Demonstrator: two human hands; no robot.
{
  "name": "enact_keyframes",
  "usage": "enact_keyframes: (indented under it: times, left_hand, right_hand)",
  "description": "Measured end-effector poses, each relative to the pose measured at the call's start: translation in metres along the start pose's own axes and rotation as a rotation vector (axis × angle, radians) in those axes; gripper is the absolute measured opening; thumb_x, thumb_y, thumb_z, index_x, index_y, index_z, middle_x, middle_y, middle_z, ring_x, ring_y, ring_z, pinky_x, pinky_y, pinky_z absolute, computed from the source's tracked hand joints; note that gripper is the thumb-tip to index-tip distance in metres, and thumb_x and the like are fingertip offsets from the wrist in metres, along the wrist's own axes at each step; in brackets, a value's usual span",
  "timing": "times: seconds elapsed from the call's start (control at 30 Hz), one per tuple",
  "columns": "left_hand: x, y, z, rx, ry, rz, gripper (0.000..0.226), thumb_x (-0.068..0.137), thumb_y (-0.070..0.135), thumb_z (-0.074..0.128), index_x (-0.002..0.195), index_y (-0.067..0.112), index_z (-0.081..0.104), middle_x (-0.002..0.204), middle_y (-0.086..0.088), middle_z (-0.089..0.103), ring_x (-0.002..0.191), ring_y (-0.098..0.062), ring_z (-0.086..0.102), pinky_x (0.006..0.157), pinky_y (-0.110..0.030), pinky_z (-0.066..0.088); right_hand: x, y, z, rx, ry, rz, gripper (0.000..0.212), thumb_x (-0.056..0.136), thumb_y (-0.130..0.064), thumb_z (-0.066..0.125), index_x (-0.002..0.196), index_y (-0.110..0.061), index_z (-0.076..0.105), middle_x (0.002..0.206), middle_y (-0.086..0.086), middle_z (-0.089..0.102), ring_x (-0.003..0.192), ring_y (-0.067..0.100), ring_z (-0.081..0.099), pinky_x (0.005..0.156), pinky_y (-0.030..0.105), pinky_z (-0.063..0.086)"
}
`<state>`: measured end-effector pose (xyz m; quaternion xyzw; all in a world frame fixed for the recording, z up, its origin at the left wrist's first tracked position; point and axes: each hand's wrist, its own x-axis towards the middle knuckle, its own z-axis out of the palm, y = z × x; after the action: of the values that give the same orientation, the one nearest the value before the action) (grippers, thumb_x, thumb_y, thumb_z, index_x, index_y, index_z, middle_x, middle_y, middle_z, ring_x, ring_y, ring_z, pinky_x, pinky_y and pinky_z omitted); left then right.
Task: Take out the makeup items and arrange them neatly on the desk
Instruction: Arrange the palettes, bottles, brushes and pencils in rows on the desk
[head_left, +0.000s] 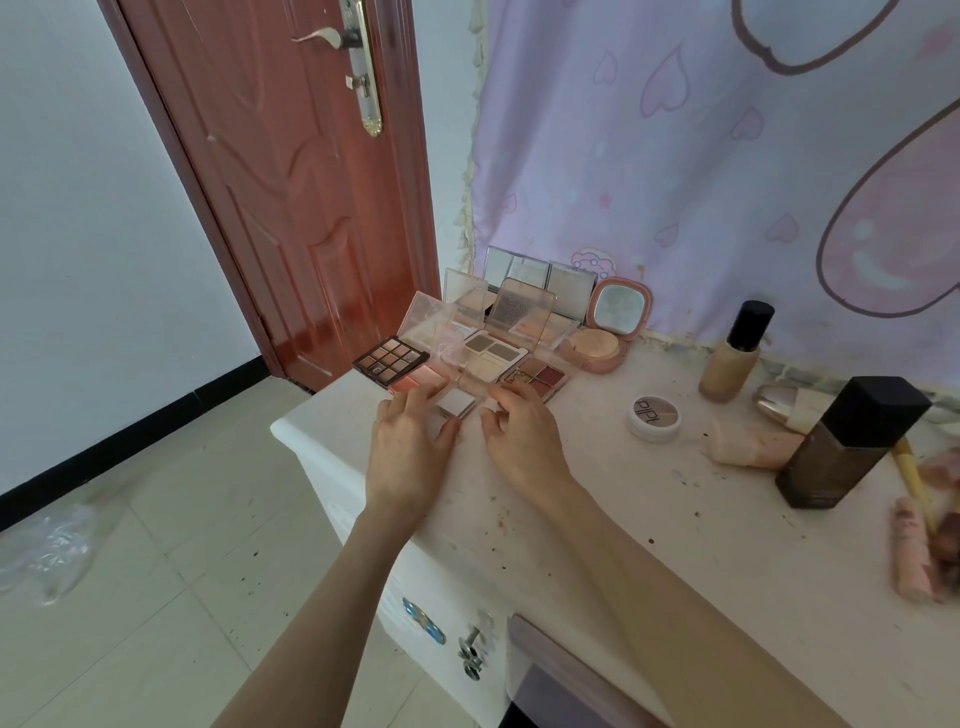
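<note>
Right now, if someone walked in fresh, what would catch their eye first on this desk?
Probably the cluster of open eyeshadow palettes at the desk's far left corner, with both hands on a small pale compact just in front of them. Next, the tall dark bottle at the right, and the round pink mirror compact standing open against the lilac heart-print curtain.

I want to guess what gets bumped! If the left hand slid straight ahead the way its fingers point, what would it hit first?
Probably the small open blush palette with pink pans, right beyond the left hand fingertips. The dark nine-pan eyeshadow palette lies just behind it. Depth is hard to judge from this view.
</note>
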<state>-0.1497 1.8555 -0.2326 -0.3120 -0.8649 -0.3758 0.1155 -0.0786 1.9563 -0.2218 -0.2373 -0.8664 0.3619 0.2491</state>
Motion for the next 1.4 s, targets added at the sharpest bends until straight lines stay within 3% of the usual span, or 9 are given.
enact_keyframes:
  times: [0.13, 0.27, 0.33, 0.47, 0.73, 0.87, 1.07, 1.17, 1.4]
  left_hand:
    - [-0.007, 0.007, -0.002, 0.085, -0.030, 0.074, 0.035, 0.084, 0.020, 0.064, 0.117, 0.010, 0.058, 0.115, -0.012, 0.056, 0.105, -0.033, 0.048, 0.087, -0.040, 0.038]
    - [-0.022, 0.018, 0.001, 0.170, -0.132, 0.278, 0.030, 0.085, 0.022, 0.063, 0.113, 0.012, 0.063, 0.116, -0.009, 0.057, 0.109, -0.031, 0.049, 0.087, -0.040, 0.038]
    - [-0.028, 0.028, 0.006, 0.182, -0.218, 0.350, 0.031, 0.089, 0.028, 0.055, 0.118, 0.018, 0.060, 0.125, -0.002, 0.053, 0.118, -0.024, 0.043, 0.096, -0.034, 0.030]
    - [-0.036, 0.049, 0.023, 0.243, -0.365, 0.448, 0.042, 0.096, 0.038, 0.035, 0.136, 0.028, 0.039, 0.146, 0.004, 0.032, 0.135, -0.013, 0.023, 0.112, -0.029, 0.011]
    - [-0.032, 0.062, 0.039, 0.290, -0.454, 0.427, 0.047, 0.098, 0.037, 0.026, 0.143, 0.027, 0.027, 0.154, 0.003, 0.019, 0.142, -0.012, 0.012, 0.116, -0.035, 0.002]
    - [-0.027, 0.067, 0.038, 0.189, -0.345, 0.438, 0.044, 0.096, 0.030, 0.036, 0.140, 0.024, 0.034, 0.145, 0.005, 0.035, 0.133, -0.012, 0.030, 0.110, -0.029, 0.016]
    - [-0.030, 0.074, 0.026, -0.264, -0.294, 0.498, 0.047, 0.094, 0.010, 0.048, 0.139, 0.012, 0.036, 0.138, -0.004, 0.042, 0.124, -0.014, 0.042, 0.104, -0.016, 0.030]
    - [-0.032, 0.075, 0.023, -0.289, -0.231, 0.539, 0.039, 0.092, 0.012, 0.051, 0.131, 0.008, 0.047, 0.128, -0.006, 0.051, 0.117, -0.016, 0.049, 0.098, -0.024, 0.040]
    - [-0.033, 0.075, 0.016, -0.412, -0.153, 0.482, 0.017, 0.082, 0.001, 0.065, 0.096, 0.011, 0.066, 0.088, -0.001, 0.058, 0.081, -0.009, 0.055, 0.077, -0.024, 0.047]
  right_hand:
    - [-0.016, 0.006, -0.018, 0.108, 0.001, 0.006, 0.031, 0.092, -0.008, 0.050, 0.122, -0.004, 0.059, 0.128, 0.008, 0.052, 0.108, 0.020, 0.057, 0.092, 0.015, 0.039]
    - [-0.032, 0.023, -0.056, -0.155, 0.185, -0.136, 0.023, 0.089, -0.005, 0.053, 0.108, -0.004, 0.065, 0.106, 0.012, 0.063, 0.097, 0.031, 0.058, 0.086, 0.042, 0.043]
    - [-0.033, 0.035, -0.077, -0.425, 0.254, -0.153, 0.024, 0.088, -0.009, 0.054, 0.110, -0.006, 0.065, 0.108, 0.011, 0.064, 0.102, 0.032, 0.055, 0.088, 0.042, 0.036]
    - [-0.029, 0.055, -0.104, -0.775, 0.141, 0.035, 0.037, 0.093, -0.032, 0.041, 0.126, -0.018, 0.051, 0.135, 0.001, 0.045, 0.124, 0.021, 0.037, 0.096, 0.034, 0.024]
    - [-0.027, 0.057, -0.103, -0.898, 0.055, 0.064, 0.033, 0.095, -0.030, 0.034, 0.123, -0.019, 0.046, 0.120, 0.006, 0.054, 0.111, 0.026, 0.044, 0.087, 0.037, 0.026]
    - [-0.038, 0.052, -0.095, -0.614, 0.014, -0.030, 0.041, 0.092, -0.037, 0.045, 0.131, -0.023, 0.048, 0.121, 0.004, 0.048, 0.112, 0.021, 0.044, 0.089, 0.028, 0.032]
    - [-0.046, 0.043, -0.107, 0.278, 0.048, 0.220, 0.054, 0.082, -0.032, 0.065, 0.133, -0.025, 0.049, 0.106, -0.011, 0.058, 0.094, 0.002, 0.056, 0.076, 0.010, 0.039]
    - [-0.046, 0.041, -0.107, 0.575, 0.007, 0.322, 0.051, 0.079, -0.034, 0.067, 0.127, -0.024, 0.053, 0.099, -0.003, 0.064, 0.077, 0.005, 0.056, 0.069, 0.017, 0.041]
    - [-0.047, 0.046, -0.098, 0.950, 0.068, 0.450, 0.049, 0.077, -0.042, 0.067, 0.110, -0.008, 0.056, 0.095, 0.010, 0.066, 0.081, 0.020, 0.066, 0.067, 0.026, 0.053]
